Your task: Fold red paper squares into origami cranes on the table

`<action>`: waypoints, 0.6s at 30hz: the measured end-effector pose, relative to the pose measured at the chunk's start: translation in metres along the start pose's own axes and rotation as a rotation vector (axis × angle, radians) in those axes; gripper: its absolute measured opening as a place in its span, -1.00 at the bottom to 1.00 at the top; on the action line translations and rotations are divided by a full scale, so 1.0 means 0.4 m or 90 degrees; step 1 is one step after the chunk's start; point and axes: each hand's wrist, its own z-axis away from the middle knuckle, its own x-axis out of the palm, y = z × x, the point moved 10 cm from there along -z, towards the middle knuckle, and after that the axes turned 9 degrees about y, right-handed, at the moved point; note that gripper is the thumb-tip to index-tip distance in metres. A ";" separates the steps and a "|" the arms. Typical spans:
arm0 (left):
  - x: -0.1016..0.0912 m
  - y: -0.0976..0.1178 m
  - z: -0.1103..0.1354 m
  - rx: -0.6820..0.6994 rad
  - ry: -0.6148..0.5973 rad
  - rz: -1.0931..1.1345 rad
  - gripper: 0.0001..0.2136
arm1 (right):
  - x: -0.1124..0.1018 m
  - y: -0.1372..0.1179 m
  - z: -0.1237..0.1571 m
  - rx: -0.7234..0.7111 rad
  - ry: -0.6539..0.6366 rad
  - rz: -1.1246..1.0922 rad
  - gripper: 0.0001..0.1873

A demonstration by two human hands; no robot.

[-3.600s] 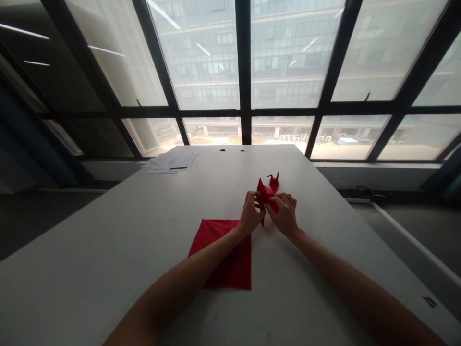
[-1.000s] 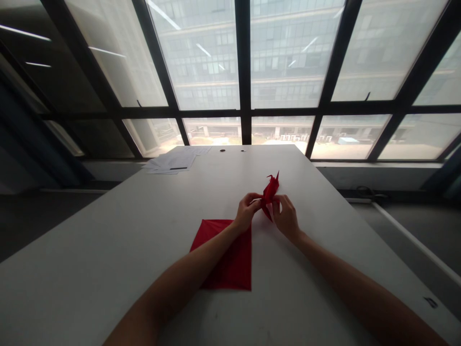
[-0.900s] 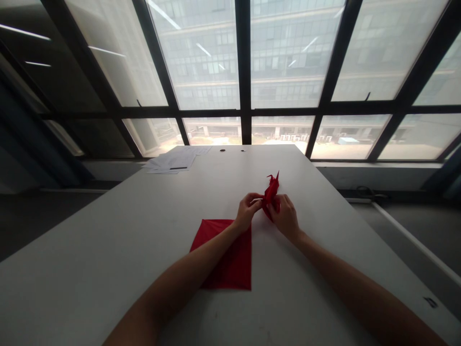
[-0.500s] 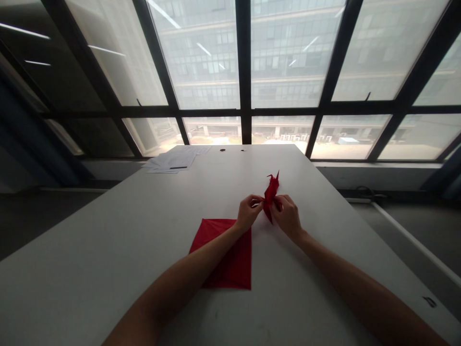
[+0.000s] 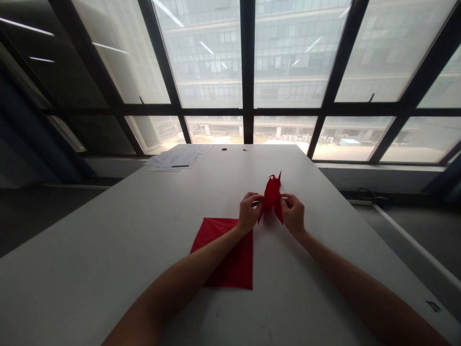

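Observation:
A half-folded red paper figure [image 5: 272, 199] is held between both hands just above the white table [image 5: 126, 226]. My left hand [image 5: 249, 212] pinches its left flap, and my right hand [image 5: 293, 214] pinches its right flap; the two flaps are spread apart. Directly behind it stands a small finished red paper crane [image 5: 275, 178], partly hidden by the held piece. A flat stack of red square paper [image 5: 225, 252] lies on the table under my left forearm.
White printed sheets [image 5: 173, 159] lie at the table's far left corner. Two small dark holes [image 5: 234, 149] mark the far edge. Tall dark-framed windows [image 5: 248, 72] rise behind the table. A black mark [image 5: 432, 305] sits near the right edge.
The folded paper was narrow and closed between my fingers; now my hands have drawn apart a little and its two flaps are spread wider. The view shifted slightly.

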 end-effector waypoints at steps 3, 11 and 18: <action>-0.002 -0.009 0.001 -0.002 0.008 -0.027 -0.88 | 0.007 -0.019 0.008 -0.043 -0.016 0.013 -0.75; -0.019 -0.029 -0.005 -0.030 0.039 -0.051 -0.83 | 0.021 -0.060 0.028 -0.159 -0.063 0.169 -0.79; -0.018 -0.010 0.000 -0.017 0.030 -0.054 -0.92 | 0.010 -0.067 0.023 -0.169 -0.035 0.192 -0.81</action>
